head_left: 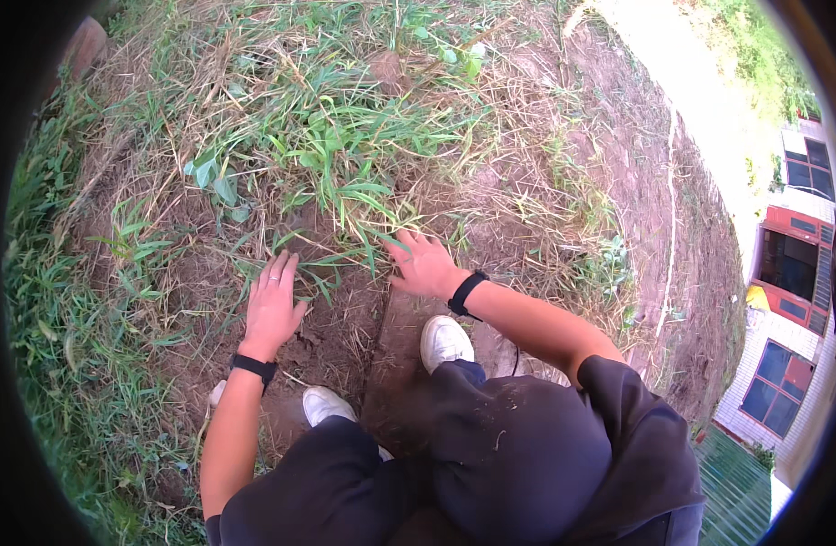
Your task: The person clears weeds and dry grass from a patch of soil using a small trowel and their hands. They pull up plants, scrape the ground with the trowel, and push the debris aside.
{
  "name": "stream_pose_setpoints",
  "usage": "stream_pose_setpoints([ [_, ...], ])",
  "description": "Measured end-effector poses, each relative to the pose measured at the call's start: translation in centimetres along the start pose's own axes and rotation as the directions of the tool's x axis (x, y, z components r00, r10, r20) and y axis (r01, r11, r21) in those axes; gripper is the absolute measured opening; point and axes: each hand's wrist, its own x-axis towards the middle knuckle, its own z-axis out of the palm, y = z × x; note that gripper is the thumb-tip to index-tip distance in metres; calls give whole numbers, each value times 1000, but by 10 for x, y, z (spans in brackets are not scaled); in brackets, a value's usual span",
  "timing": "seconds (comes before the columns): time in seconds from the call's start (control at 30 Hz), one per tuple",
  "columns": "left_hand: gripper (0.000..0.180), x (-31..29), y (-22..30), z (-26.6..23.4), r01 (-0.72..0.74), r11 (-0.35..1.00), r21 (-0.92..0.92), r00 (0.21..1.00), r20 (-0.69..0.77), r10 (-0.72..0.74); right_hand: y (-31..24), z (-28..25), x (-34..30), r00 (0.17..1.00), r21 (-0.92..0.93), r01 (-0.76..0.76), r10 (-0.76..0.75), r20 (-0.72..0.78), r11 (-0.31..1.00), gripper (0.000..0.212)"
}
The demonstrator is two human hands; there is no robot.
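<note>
My left hand (272, 305) reaches over bare brown soil (331, 337), its fingers stretched out and the thumb apart. A ring sits on one finger and a black band (253, 368) circles the wrist. To its right, my right hand (425, 266) lies low with spread fingers, the tips by the near edge of a clump of green grass (349, 193). Another black band (468, 294) is on that wrist. Neither hand visibly holds anything. Grass blades stand between and just beyond the hands; whether the fingertips touch them I cannot tell.
My white shoes (446, 342) stand just behind the hands. Dry cut straw (518, 205) mixed with weeds covers the ground ahead. Taller grass (49, 300) grows at the left. On the right are a pale string (670, 209) along the soil and a white brick building (748, 373).
</note>
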Motion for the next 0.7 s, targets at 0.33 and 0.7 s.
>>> stream_pose_setpoints([
  [0.33, 84, -11, -15, 38, 65, 990, 123, 993, 88, -76, 173, 62, -154, 970, -257, -176, 213, 121, 950, 28],
  [0.7, 43, -16, -47, 40, 15, 878, 479, 966, 218, -136, 255, 2, -173, 805, -422, -329, 484, 342, 845, 20],
])
